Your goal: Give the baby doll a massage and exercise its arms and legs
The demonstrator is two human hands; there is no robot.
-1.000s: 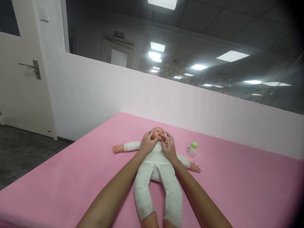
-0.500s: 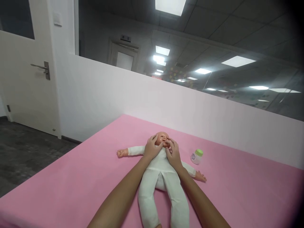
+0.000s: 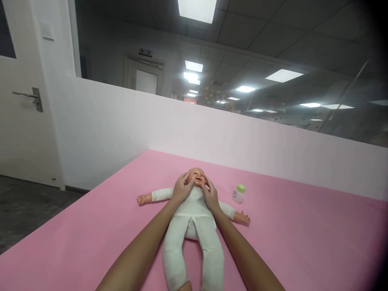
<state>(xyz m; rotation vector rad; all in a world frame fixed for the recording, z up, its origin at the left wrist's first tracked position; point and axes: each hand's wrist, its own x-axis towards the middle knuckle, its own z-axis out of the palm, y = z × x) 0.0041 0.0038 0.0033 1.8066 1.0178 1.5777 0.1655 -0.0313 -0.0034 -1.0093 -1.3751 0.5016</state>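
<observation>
Doll (image 3: 194,205) lies on its back, lower ctr of frame, on the pink desk (image 3: 287,238), arms out to both sides. L hand (image 3: 183,188) & R hand (image 3: 211,195) frame its head, one per side; both unclenched, fingers curved along the cheeks, thumbs nr mouth & chin (can't tell how firm). Jar w/ green lid (image 3: 239,194) sits nr doll's arm, right of ctr. Door (image 3: 24,137) far left.
</observation>
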